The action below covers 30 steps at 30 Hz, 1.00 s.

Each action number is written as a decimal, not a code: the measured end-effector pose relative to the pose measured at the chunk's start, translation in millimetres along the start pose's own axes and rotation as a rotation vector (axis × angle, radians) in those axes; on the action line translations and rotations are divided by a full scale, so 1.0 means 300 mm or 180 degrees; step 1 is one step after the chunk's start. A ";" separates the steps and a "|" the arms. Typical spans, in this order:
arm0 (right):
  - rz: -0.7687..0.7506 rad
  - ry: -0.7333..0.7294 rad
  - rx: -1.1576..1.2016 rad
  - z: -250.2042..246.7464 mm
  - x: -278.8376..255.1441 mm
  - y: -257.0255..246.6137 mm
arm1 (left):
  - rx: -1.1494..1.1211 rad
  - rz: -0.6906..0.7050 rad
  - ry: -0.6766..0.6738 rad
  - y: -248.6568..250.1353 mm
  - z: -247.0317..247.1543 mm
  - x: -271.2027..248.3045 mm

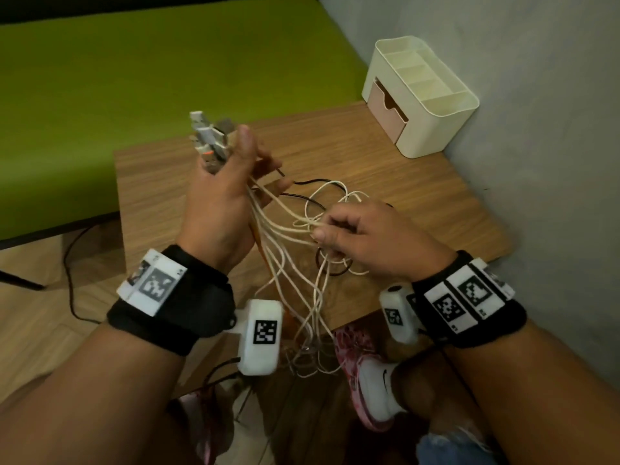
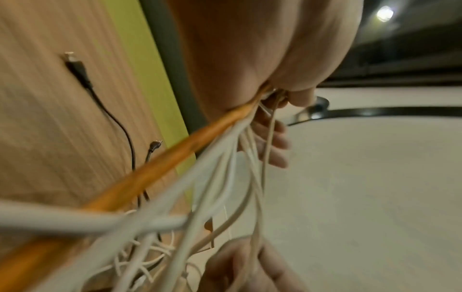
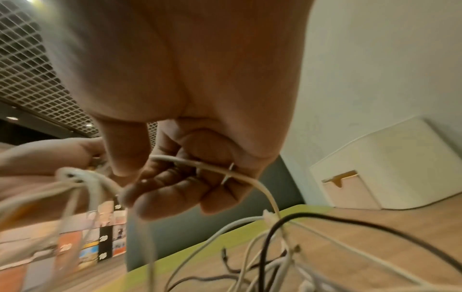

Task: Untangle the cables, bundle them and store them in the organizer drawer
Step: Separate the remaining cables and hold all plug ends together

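Observation:
My left hand point(image 1: 231, 172) grips a bunch of cable plugs point(image 1: 209, 135), raised above the wooden table point(image 1: 385, 162). Several white cables point(image 1: 285, 229) and one orange cable point(image 2: 160, 166) hang down from that fist point(image 2: 275, 94) past the table's front edge. My right hand point(image 1: 339, 229) pinches white strands of the tangle lower right of the left hand; the right wrist view shows one white cable point(image 3: 200, 164) running through its curled fingers point(image 3: 175, 189). Black cables point(image 1: 312, 182) loop on the table behind. The cream organizer point(image 1: 436, 129) with its pink drawer point(image 1: 385, 109) slightly pulled out stands at the back right.
A grey wall point(image 1: 536, 129) runs along the table's right side. A green surface point(image 1: 134, 78) lies behind and left of the table. A black cable point(image 1: 70, 280) trails on the floor at left. My shoe point(image 1: 372, 374) is under the table's front edge.

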State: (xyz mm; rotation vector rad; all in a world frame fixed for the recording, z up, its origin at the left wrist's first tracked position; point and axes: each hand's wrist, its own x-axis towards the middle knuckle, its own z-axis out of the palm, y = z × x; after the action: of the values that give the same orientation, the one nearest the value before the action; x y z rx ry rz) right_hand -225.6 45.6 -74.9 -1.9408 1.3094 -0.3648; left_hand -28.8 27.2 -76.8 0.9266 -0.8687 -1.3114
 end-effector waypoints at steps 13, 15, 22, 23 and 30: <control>-0.0706 0.1161 0.0519 -0.010 0.032 0.000 | 0.1229 -0.0414 -0.0767 -0.015 0.031 -0.042; -0.0767 0.1234 0.0536 -0.004 0.037 0.003 | 0.1210 -0.0466 -0.0827 -0.019 0.036 -0.043; -0.0806 0.1125 0.0397 -0.025 0.032 0.028 | 0.1050 -0.0750 -0.1106 0.005 0.030 -0.041; -0.0749 0.1081 0.0346 -0.030 0.036 0.037 | 0.0900 -0.0730 -0.1017 0.014 0.029 -0.039; -0.0341 0.1046 -0.0069 -0.039 0.071 0.106 | 0.0875 -0.0676 -0.0522 0.019 -0.006 -0.023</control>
State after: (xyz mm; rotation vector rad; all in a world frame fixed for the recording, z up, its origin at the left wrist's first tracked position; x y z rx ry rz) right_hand -244.6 15.7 -93.4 -2.0346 1.4191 -0.7516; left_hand -25.5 34.4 -72.3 1.1624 -1.1221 -1.4896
